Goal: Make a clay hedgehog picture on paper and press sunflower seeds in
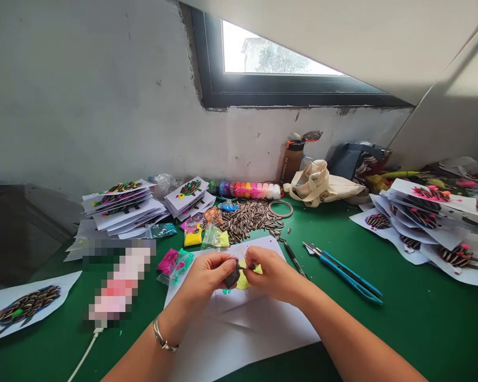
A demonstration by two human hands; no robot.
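Note:
My left hand (212, 273) has its fingers closed round a lump of dark clay (232, 275). Close beside it, my right hand (265, 269) is pinched at the lump's right side, where a thin dark bit shows between the two hands. Both are held over a white sheet of paper (247, 339), which has a yellow clay shape (244, 280) on it, partly hidden by the fingers. A little green clay shows below my left fingers.
Sunflower seeds (249, 220) lie behind the paper, near bagged clay (193, 234). A black pen (295, 259) and blue tweezers (348, 277) lie right. Decorated cards (121, 209) are stacked left, more cards (426, 223) right. A bottle (291, 162) stands by the wall.

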